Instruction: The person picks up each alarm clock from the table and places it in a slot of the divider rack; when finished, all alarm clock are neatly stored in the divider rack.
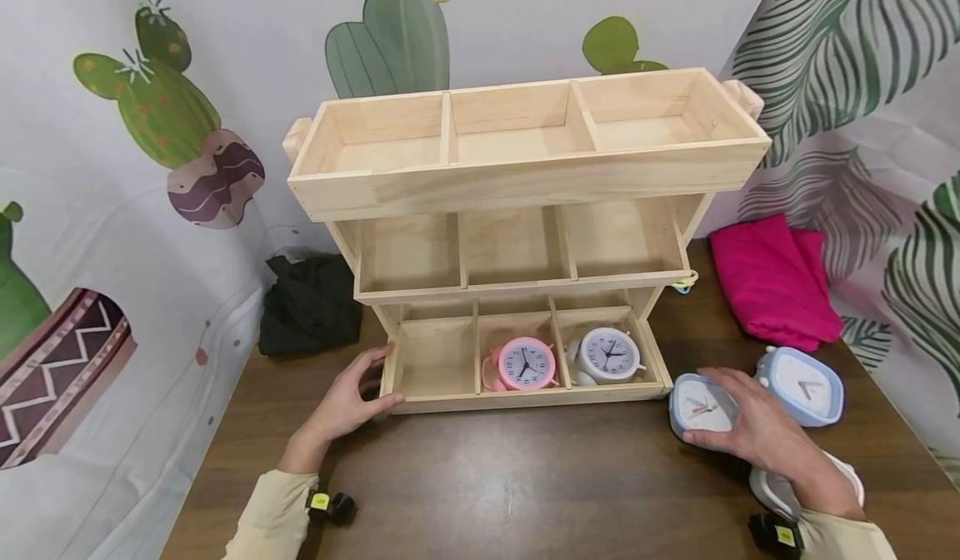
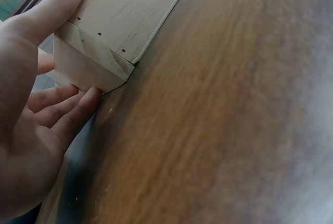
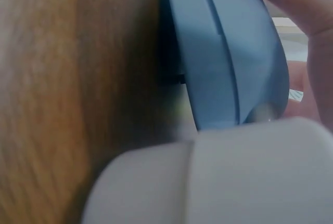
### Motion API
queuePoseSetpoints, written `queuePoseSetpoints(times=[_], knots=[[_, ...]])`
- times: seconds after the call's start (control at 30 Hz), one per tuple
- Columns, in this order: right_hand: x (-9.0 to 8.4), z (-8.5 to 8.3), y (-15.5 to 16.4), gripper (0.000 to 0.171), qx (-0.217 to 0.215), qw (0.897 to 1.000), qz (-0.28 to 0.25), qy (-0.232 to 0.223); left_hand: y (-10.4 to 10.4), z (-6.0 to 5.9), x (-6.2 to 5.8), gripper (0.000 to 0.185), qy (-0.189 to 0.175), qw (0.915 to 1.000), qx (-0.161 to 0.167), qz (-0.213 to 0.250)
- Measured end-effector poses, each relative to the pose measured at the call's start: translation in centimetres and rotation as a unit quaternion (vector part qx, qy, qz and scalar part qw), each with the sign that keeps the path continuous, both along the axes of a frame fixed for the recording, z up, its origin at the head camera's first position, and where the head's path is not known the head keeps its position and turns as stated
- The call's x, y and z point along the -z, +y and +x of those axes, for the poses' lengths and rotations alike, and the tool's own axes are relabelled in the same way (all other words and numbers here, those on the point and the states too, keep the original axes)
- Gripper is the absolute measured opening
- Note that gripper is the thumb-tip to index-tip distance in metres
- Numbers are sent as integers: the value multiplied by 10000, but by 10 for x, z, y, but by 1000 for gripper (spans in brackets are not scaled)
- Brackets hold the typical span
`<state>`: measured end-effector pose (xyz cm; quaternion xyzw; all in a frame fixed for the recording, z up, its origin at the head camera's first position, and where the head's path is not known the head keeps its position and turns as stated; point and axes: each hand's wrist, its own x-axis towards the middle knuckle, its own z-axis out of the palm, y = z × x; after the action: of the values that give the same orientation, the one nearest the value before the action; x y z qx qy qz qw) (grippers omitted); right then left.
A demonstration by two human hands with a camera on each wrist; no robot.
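Note:
A three-tier wooden rack (image 1: 525,177) stands on a brown table (image 1: 525,477). My left hand (image 1: 354,397) grips its bottom left corner (image 2: 99,52), thumb (image 2: 47,11) on the front face and fingers (image 2: 67,112) on the side. In the bottom tier, a pink alarm clock (image 1: 527,364) sits in the middle compartment and a white one (image 1: 609,354) in the right. My right hand (image 1: 742,422) curls over a light blue clock (image 1: 697,406) (image 3: 229,52) lying on the table right of the rack.
A second light blue clock (image 1: 806,385) lies just behind my right hand, and a white clock (image 1: 780,489) (image 3: 208,182) lies under my wrist. A pink cloth (image 1: 772,281) is at the back right, and a black cloth (image 1: 311,306) is left of the rack.

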<state>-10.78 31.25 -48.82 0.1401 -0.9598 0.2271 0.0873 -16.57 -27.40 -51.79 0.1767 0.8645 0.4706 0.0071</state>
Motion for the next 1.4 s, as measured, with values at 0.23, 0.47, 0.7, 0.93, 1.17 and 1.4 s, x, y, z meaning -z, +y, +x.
queuePoseSetpoints(times=[0.23,0.47,0.7,0.93,1.17,1.4], knots=[[0,1,0,89,101,9998,139,38,1,1,-1,80,-14,10000,-5,18],[0,1,0,90,115,9998,124,89,1,0,0,78,111,9999,48,1],[3,0,0,90,157,9996,186,122,1,0,-1,80,110,9999,70,-38],[1,0,0,90,62,9997,185,169,1,1,-3,81,17,10000,-3,-1],[-1,2,-1,89,82,9995,285,130,1,1,-2,82,51,10000,33,-1],[-5,2,-3,89,-14,9995,215,213,0,1,-2,81,89,9999,90,-23]])
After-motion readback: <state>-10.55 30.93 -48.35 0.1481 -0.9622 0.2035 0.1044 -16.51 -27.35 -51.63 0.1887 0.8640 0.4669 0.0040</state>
